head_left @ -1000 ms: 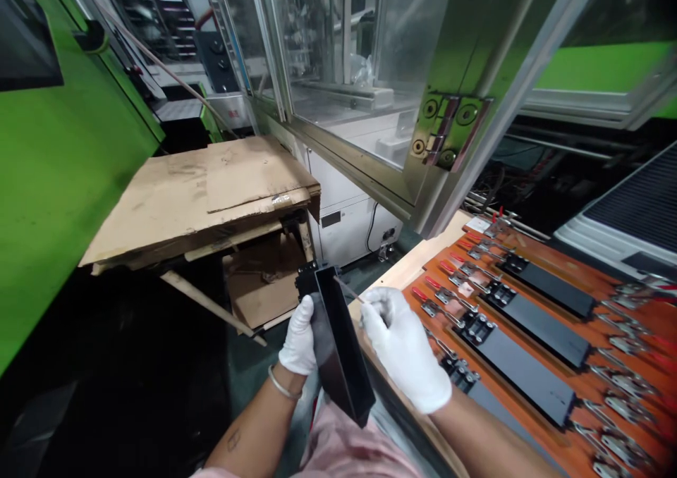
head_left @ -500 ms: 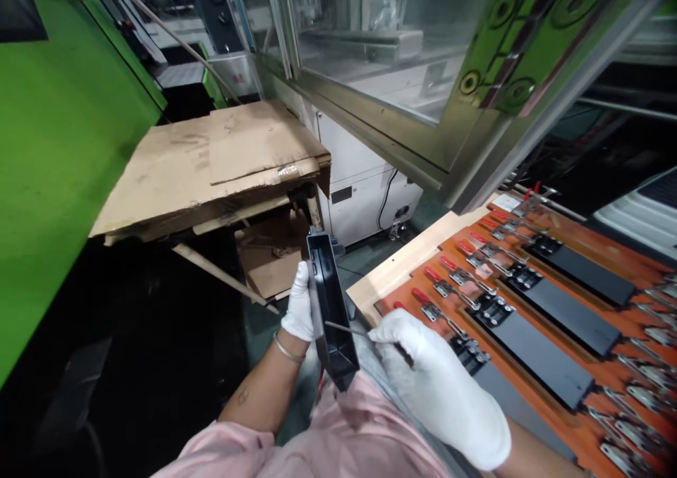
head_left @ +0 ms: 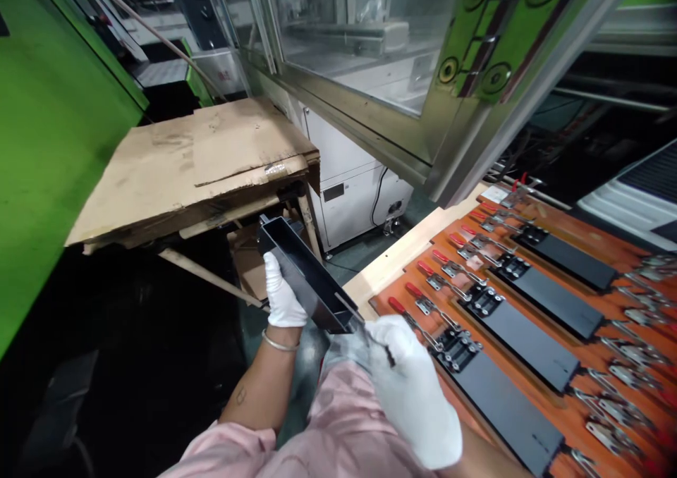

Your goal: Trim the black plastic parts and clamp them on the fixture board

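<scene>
A long, black, open-sided plastic box [head_left: 312, 280] is held tilted in front of my body, its hollow facing up and its lower end towards my right hand. White-gloved, my left hand [head_left: 283, 295] grips it along the left side. In my gloved right hand [head_left: 410, 376] is a thin rod-like tool [head_left: 355, 314], whose tip lies at the rim near the box's lower end. Whether the tip touches the plastic I cannot tell. The fingers hide the tool's handle.
On the right, an orange fixture board [head_left: 444, 242] carries several grey-black panels [head_left: 529, 337] under red-handled toggle clamps [head_left: 417, 295]. Ahead left stands a cardboard-topped table [head_left: 201, 154]. A metal-framed machine door [head_left: 364, 104] juts in above, and a green machine panel [head_left: 47, 146] rises at left.
The box has swung, its upper end moving left, and now slants more. My right hand and the tool have shifted to the lower end. The view has turned slightly right.
</scene>
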Demonstrator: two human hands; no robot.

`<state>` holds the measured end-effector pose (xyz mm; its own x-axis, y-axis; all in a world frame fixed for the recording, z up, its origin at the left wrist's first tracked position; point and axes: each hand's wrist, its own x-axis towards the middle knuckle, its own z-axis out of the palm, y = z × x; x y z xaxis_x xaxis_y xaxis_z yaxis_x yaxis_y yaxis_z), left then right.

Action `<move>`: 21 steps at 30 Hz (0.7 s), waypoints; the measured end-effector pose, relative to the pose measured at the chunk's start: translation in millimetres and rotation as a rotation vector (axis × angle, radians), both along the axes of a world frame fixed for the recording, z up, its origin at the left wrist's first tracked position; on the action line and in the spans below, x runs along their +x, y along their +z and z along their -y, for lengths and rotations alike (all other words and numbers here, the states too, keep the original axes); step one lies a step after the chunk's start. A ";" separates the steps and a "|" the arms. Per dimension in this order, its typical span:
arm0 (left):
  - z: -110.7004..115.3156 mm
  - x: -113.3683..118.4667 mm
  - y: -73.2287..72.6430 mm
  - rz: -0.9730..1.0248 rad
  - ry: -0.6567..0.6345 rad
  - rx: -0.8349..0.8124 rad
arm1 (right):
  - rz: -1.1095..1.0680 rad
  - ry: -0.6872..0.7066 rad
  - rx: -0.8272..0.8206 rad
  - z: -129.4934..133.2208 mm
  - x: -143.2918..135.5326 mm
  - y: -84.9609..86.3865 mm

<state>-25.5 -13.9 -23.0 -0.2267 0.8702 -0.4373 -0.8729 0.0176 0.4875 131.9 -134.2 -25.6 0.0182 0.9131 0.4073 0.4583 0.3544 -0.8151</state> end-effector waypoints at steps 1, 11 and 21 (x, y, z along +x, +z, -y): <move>-0.9 0.4 0.1 0.001 -0.003 0.007 | -0.012 0.024 -0.019 0.5 -1.3 0.3; -4.6 2.7 -1.4 0.002 -0.040 0.063 | -0.106 0.150 -0.079 5.7 -11.3 5.8; -5.1 1.4 -8.7 -0.047 -0.060 0.057 | -0.060 0.054 -0.042 1.8 -7.6 2.6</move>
<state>-24.1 -8.9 -31.8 -0.1923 0.9060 -0.3771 -0.8473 0.0405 0.5295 124.3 -136.0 -23.0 -0.0081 0.9298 0.3680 0.3898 0.3418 -0.8551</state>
